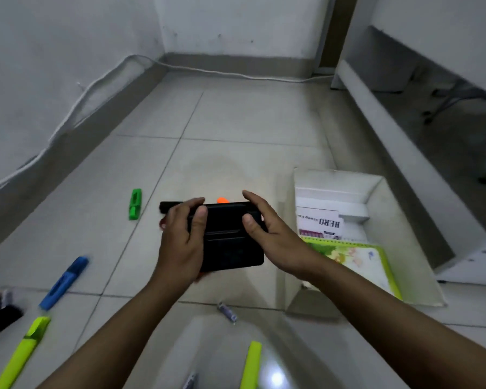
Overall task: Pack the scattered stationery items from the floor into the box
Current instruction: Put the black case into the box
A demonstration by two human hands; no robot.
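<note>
We are gripping a flat black rectangular case [227,237] with our left hand [180,242] and right hand [267,234] beside the white cardboard box [376,192]; roughly 5 highlighters are lying unpacked.

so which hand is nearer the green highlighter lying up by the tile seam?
Left. The left hand grips the black case's near side, right of the green highlighter; the right hand is across the case, farther off.

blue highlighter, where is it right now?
In the head view, the blue highlighter lies on the floor at lower left, left of the left hand, between the green marker farther off and a yellow-green highlighter nearer the camera.
</note>
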